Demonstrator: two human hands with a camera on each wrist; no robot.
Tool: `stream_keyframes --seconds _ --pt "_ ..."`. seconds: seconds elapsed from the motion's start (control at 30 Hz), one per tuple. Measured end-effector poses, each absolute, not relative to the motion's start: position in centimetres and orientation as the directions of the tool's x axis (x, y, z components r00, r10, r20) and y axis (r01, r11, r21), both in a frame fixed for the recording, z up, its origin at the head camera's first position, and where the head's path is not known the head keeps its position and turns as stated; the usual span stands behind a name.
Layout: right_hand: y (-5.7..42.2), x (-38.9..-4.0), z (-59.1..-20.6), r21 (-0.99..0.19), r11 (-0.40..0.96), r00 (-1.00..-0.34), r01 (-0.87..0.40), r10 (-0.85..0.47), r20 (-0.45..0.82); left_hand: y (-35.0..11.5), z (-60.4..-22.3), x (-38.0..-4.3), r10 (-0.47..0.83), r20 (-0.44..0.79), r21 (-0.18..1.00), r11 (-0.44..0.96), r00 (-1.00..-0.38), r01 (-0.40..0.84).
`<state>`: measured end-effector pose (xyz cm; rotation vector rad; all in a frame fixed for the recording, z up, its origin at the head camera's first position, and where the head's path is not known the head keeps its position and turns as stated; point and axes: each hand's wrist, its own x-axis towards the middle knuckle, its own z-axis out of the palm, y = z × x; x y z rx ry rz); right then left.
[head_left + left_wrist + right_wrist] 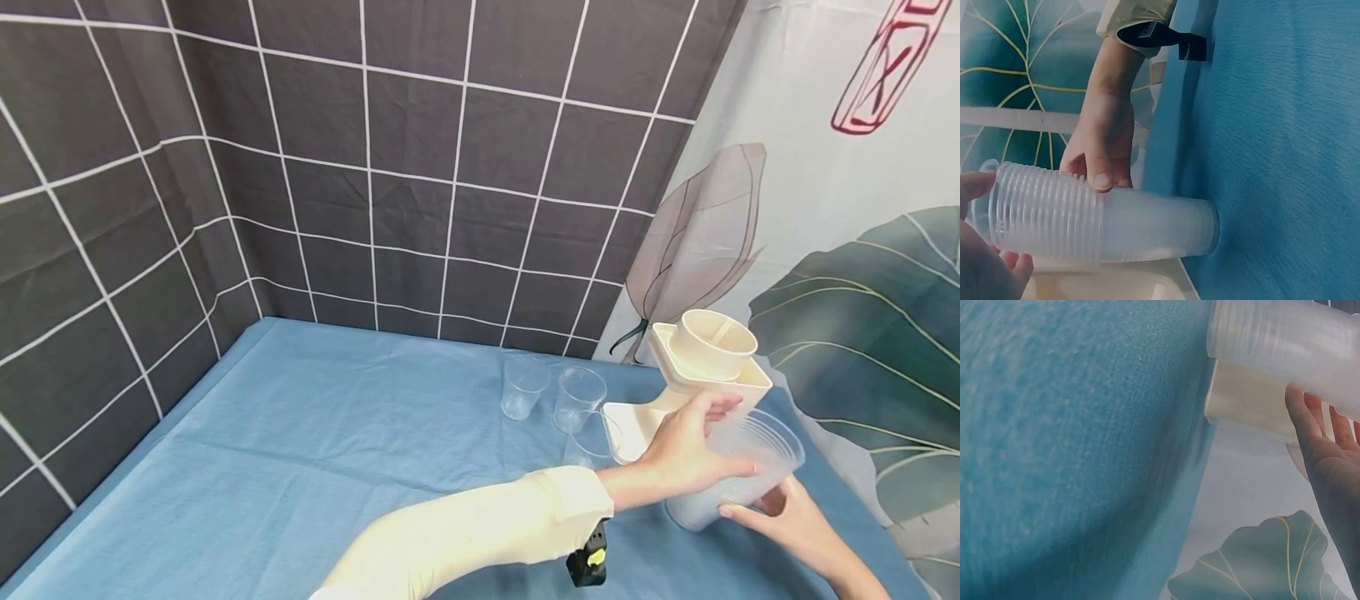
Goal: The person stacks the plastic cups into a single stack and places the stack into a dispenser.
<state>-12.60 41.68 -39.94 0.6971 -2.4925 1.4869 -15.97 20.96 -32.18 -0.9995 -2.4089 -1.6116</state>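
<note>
A tall nested stack of clear plastic cups [701, 506] stands upright, slightly tilted, with its base at the blue cloth. My left hand [693, 450] reaches across to the stack's upper end, thumb and fingers on either side of the rims, as the left wrist view shows. Lower on the stack, my right hand [798, 525] holds it around the side, the thumb [1101, 180] on the near wall and the other fingers partly hidden behind. Just behind the hands is a cream-colored stand [735, 379] with a round, open-topped cylinder [708, 346] on top.
Three single clear cups stand left of the cream stand: one at the back left [522, 387], one beside it [579, 396], and one nearer [588, 446] partly behind the left arm. A dark gridded curtain [412, 208] and a leaf-printed curtain [862, 317] border the blue cloth [337, 433].
</note>
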Motion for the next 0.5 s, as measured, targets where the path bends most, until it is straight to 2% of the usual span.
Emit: stream_keyframes --seconds 0.5 --pt "41.56 -12.49 -39.88 -0.763 0.451 -0.884 -0.464 -0.294 0.364 20.45 -32.51 -15.87 0.47 0.287 0.869 0.24 -0.835 0.433"
